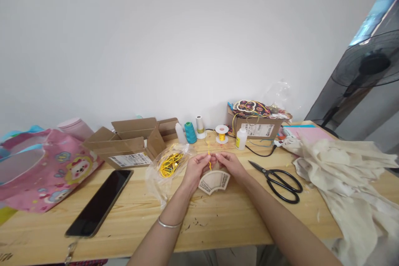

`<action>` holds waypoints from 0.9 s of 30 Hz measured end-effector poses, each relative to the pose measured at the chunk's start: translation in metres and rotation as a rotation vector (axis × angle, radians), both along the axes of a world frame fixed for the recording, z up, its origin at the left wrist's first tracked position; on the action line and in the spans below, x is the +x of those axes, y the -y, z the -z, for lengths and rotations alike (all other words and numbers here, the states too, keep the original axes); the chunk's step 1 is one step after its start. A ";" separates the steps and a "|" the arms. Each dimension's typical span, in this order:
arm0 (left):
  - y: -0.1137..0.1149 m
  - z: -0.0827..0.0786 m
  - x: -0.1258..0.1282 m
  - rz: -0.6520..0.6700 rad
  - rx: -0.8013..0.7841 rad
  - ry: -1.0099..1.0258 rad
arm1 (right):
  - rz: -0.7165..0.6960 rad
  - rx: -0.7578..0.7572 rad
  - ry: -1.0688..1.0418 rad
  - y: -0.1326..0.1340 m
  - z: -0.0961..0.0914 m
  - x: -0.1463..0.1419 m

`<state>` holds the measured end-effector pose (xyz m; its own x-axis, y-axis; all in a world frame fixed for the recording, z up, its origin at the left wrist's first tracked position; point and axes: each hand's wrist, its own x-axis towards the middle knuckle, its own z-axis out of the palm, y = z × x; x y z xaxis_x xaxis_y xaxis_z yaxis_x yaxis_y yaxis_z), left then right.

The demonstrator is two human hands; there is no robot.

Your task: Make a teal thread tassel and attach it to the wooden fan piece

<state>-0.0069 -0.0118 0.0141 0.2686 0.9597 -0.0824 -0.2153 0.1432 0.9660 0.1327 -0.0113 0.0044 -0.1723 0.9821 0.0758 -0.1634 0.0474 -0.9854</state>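
Observation:
My left hand [197, 169] and my right hand [231, 164] meet at the middle of the wooden table [131, 212]. Both pinch a thin yellow cord [210, 160] that rises between the fingertips. Under the hands lies a pale fan-shaped wooden piece [214, 182] with cut-out patterns, partly covered by the fingers. A clear plastic bag with coiled yellow cord [170, 164] lies just left of my left hand. A silver bangle sits on my left wrist.
Black scissors [279, 179] lie to the right, cream cloth [346, 174] beyond them. A black phone [100, 202] lies front left beside a pink bag [40, 170]. Open cardboard boxes [131, 143], thread spools [190, 132], glue bottles and a filled box [257, 122] line the back. A fan [368, 66] stands right.

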 end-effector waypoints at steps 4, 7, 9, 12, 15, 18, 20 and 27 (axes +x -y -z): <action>-0.003 0.000 -0.001 -0.100 -0.009 0.089 | -0.129 0.032 0.069 0.002 0.002 -0.009; -0.002 0.000 0.000 -0.121 -0.007 0.093 | -0.106 0.017 0.098 0.002 0.007 -0.014; 0.000 -0.001 0.002 -0.150 -0.005 0.072 | -0.077 -0.019 0.117 0.003 0.010 -0.016; 0.000 -0.001 0.002 -0.220 0.005 0.029 | -0.029 -0.066 0.152 0.004 0.011 -0.017; -0.002 -0.001 0.001 -0.298 0.024 0.017 | 0.005 -0.093 0.179 0.004 0.008 -0.013; -0.005 0.001 -0.002 -0.331 0.022 0.037 | -0.048 -0.116 0.189 0.004 0.004 -0.005; -0.007 0.003 -0.004 -0.316 0.012 0.055 | -0.120 -0.129 0.182 0.004 0.002 -0.001; -0.007 0.002 -0.006 -0.180 -0.080 0.295 | -0.245 -0.134 0.087 0.006 -0.002 0.006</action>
